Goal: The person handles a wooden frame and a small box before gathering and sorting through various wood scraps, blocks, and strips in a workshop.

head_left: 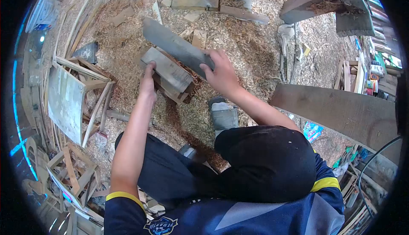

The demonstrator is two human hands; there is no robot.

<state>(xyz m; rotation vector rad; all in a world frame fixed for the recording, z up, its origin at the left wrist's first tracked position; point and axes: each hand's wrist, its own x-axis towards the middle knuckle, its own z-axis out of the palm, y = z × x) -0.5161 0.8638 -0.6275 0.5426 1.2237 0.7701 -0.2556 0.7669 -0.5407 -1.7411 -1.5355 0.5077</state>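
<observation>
My left hand is closed around the left side of a thick grey wooden block, its thumb on the block's upper face. My right hand grips the near end of a long, flat grey board, thumb on one face. That board slants away toward the upper left, just beyond the block. Beneath the block is another piece of wood, partly covered. Reddish-brown shavings lie between the board and the block. The fingers under both pieces are mostly hidden.
Wood shavings cover the ground, with offcuts at the far side. A wooden frame with a pale panel stands left. A wide plank juts in from the right, below a wooden bench-like piece. A black cable hangs at lower right.
</observation>
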